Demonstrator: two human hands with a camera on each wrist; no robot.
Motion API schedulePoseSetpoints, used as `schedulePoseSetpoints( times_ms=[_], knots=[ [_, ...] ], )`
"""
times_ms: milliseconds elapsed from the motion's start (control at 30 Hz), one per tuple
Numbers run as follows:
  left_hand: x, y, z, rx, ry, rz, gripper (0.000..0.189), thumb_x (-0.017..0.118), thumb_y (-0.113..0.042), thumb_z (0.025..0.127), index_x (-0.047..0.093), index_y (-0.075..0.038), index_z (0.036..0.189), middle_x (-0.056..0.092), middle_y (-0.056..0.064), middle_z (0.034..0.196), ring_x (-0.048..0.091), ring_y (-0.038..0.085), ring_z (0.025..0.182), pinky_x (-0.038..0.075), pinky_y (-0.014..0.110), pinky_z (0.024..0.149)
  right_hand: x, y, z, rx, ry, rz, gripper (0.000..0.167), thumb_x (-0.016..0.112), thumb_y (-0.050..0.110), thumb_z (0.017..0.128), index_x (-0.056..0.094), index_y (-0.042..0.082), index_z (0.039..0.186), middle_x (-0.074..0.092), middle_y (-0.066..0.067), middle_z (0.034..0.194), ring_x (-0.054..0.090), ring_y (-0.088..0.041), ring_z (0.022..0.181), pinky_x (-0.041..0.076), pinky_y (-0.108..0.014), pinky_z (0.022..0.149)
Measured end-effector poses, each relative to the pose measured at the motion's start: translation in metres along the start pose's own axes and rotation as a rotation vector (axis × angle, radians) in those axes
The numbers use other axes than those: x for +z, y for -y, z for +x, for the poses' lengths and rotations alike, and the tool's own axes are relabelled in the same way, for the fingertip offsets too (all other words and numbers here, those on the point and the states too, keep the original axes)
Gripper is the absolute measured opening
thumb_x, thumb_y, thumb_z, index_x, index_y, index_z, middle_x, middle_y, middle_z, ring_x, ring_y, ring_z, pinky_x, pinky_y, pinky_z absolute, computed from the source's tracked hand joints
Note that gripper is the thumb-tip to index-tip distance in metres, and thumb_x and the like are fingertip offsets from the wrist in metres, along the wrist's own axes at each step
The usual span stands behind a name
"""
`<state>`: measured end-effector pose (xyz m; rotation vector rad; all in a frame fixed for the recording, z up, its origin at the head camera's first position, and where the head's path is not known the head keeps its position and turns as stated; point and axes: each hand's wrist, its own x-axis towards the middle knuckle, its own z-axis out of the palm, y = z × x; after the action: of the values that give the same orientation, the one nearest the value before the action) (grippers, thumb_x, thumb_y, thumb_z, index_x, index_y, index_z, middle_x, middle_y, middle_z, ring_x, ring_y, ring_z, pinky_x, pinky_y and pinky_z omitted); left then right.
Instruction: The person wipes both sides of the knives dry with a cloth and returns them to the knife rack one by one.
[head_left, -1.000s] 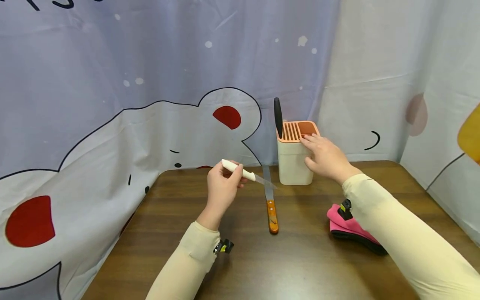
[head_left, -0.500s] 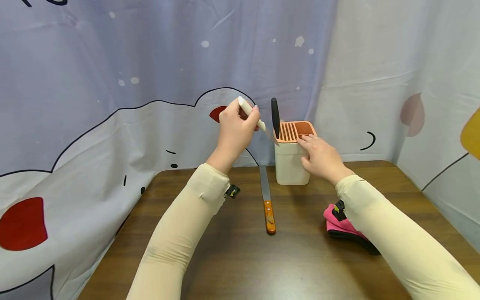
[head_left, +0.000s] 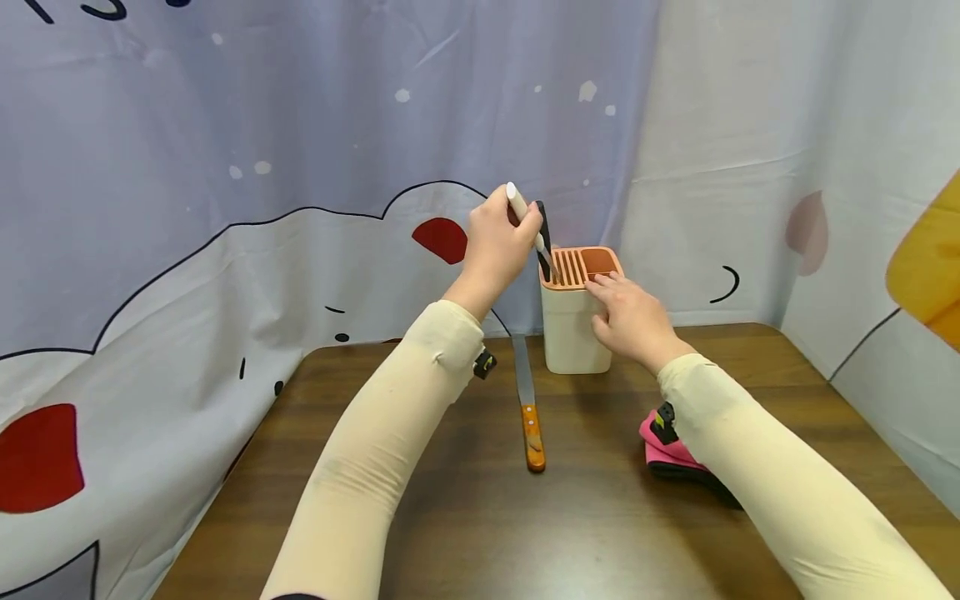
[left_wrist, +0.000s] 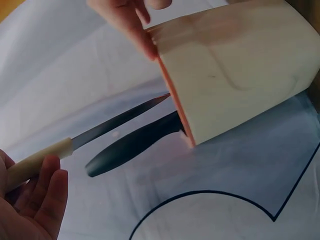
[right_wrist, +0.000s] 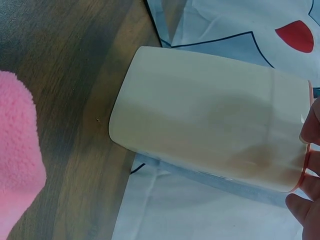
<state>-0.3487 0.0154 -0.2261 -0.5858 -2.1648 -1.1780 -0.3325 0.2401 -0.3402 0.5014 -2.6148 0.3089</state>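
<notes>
In the head view, my left hand [head_left: 498, 237] pinches the pale handle of a small knife [head_left: 516, 198], its blade slanting down. The left wrist view shows the knife's tip [left_wrist: 167, 95] at the orange top edge of the white knife holder [left_wrist: 240, 65]; how far it enters a slot cannot be told. Beside it a black-handled knife [left_wrist: 135, 147] stands in the holder. My right hand [head_left: 633, 317] rests with extended fingers on the slotted top's front right edge. In the right wrist view, its fingertips [right_wrist: 311, 125] lie at the rim.
A long narrow blade with an orange wooden handle [head_left: 533, 437] lies on the brown table [head_left: 450, 517], left of the holder. A folded pink and black cloth [head_left: 667, 450] lies under my right forearm. A printed curtain [head_left: 337, 125] hangs right behind the table.
My left hand has carried the pale-handled knife up and right from above the table to the holder's top, tilting it steeper. The right hand stays at the holder.
</notes>
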Motion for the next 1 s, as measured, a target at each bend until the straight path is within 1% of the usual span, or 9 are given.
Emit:
schedulePoseSetpoints(
  times_ms=[233, 400, 600, 733, 833, 1000],
  knots=[
    [0.005, 0.005, 0.002, 0.008, 0.014, 0.026, 0.023, 0.054, -0.029, 0.102, 0.052, -0.013, 0.086, 0.058, 0.002, 0.074, 0.055, 0.019, 0.064, 0.045, 0.029, 0.056, 0.010, 0.003, 0.000, -0.020, -0.066, -0.036, 0.058, 0.061, 0.017, 0.086, 0.059, 0.006, 0.143, 0.057, -0.020, 0.149, 0.049, -0.041, 0.143, 0.042, -0.055, 0.118],
    [0.011, 0.004, 0.004, 0.007, 0.048, 0.079, 0.022, 0.053, -0.030, 0.103, 0.052, -0.013, 0.090, 0.059, 0.002, 0.075, 0.057, 0.018, 0.065, 0.047, 0.028, 0.057, 0.012, 0.006, 0.000, -0.027, -0.104, -0.057, 0.058, 0.062, 0.015, 0.086, 0.060, 0.007, 0.143, 0.058, -0.021, 0.147, 0.050, -0.043, 0.141, 0.042, -0.055, 0.117],
    [0.021, 0.003, 0.007, -0.031, 0.103, 0.173, 0.022, 0.053, -0.033, 0.104, 0.053, -0.012, 0.096, 0.061, 0.003, 0.079, 0.061, 0.020, 0.069, 0.050, 0.031, 0.060, 0.009, 0.008, 0.001, -0.016, -0.107, -0.059, 0.056, 0.062, 0.016, 0.086, 0.061, 0.008, 0.142, 0.059, -0.020, 0.147, 0.051, -0.043, 0.141, 0.042, -0.054, 0.118],
    [0.030, 0.003, 0.006, -0.060, 0.148, 0.261, 0.025, 0.050, -0.038, 0.105, 0.052, -0.014, 0.098, 0.063, 0.004, 0.084, 0.064, 0.021, 0.072, 0.053, 0.036, 0.064, 0.009, 0.006, 0.001, -0.015, -0.109, -0.069, 0.055, 0.061, 0.015, 0.087, 0.061, 0.007, 0.142, 0.059, -0.021, 0.146, 0.052, -0.042, 0.141, 0.042, -0.054, 0.118],
    [0.038, 0.005, 0.003, -0.065, 0.180, 0.315, 0.027, 0.049, -0.039, 0.106, 0.052, -0.014, 0.099, 0.063, 0.004, 0.084, 0.065, 0.020, 0.073, 0.054, 0.037, 0.065, 0.009, 0.006, 0.001, -0.013, -0.107, -0.074, 0.055, 0.061, 0.016, 0.087, 0.061, 0.007, 0.142, 0.059, -0.021, 0.147, 0.052, -0.042, 0.141, 0.042, -0.053, 0.118],
    [0.053, 0.012, 0.000, -0.073, 0.236, 0.358, 0.026, 0.048, -0.040, 0.107, 0.052, -0.014, 0.103, 0.063, 0.002, 0.083, 0.066, 0.018, 0.071, 0.055, 0.037, 0.064, 0.009, 0.005, 0.001, -0.007, -0.097, -0.073, 0.056, 0.063, 0.017, 0.088, 0.060, 0.008, 0.143, 0.058, -0.020, 0.148, 0.051, -0.041, 0.142, 0.041, -0.053, 0.119]
  ],
)
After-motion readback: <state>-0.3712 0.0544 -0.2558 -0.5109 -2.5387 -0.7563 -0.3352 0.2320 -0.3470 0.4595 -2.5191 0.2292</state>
